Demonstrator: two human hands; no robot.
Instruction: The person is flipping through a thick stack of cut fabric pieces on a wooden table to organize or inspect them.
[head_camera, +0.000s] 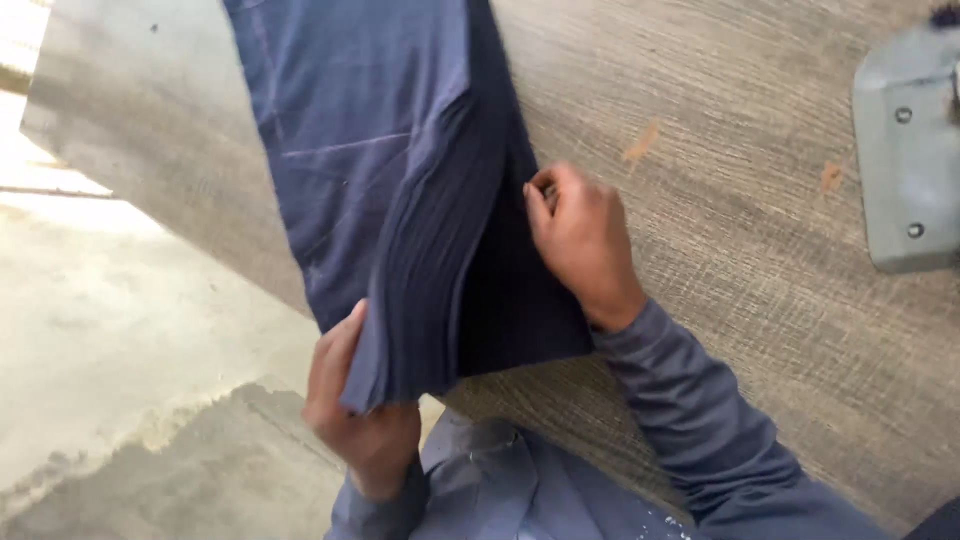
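Blue-grey cloth pieces lie in a thick stack (400, 200) on the wooden counter (760, 200), the near end hanging over the counter's edge. Below that edge, the left hand (360, 410) closes its grip on the lifted end of the stack. Just right of the stack, the right hand (580, 235) pinches its dark edge. I think the layers could slide apart, because the overhanging end is heavy. Far right of the stack sits a grey metal plate (905, 150).

Head camera looks steeply down, close over the table (760, 260) edge.
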